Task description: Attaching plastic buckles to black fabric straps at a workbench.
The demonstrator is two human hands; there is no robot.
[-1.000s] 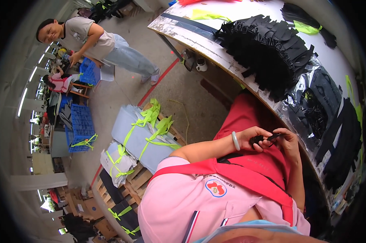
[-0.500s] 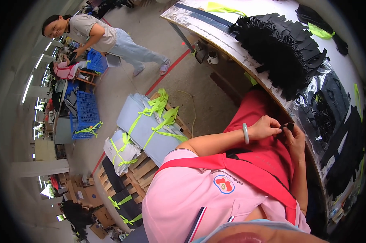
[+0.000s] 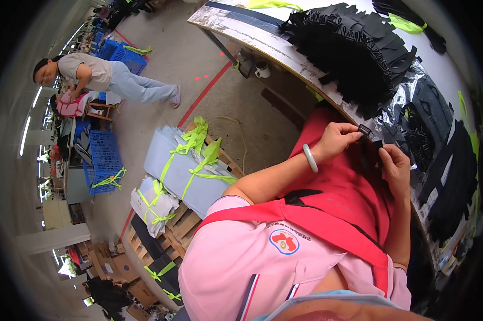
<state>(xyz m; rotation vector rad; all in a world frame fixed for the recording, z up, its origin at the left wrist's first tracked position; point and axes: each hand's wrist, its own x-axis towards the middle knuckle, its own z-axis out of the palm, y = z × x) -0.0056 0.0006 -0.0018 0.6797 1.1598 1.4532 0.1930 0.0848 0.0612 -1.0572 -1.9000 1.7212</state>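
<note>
My left hand (image 3: 337, 140), with a pale bangle (image 3: 310, 158) at the wrist, pinches a small black plastic buckle (image 3: 364, 130) between thumb and fingertips. My right hand (image 3: 395, 167) holds a short black strap piece (image 3: 377, 145) just below and to the right of the buckle. A small gap separates the two hands, above my red apron (image 3: 337, 203) and by the table edge. Right beside them on the table (image 3: 321, 85) lie black strap pieces (image 3: 412, 134) on shiny plastic. A large heap of black straps (image 3: 348, 53) spreads farther up the table.
Grey-blue bundles (image 3: 172, 155) tied with neon-yellow strips lie on a wooden pallet (image 3: 190, 219) to my left. A person (image 3: 99, 75) stands beyond on the floor, near blue crates (image 3: 105, 155). A white mug (image 3: 262, 69) sits under the table's far side.
My hands have moved apart and farther up the view, so the buckle and strap show separately. The standing person has shifted left in view, and the whole view has shifted slightly.
</note>
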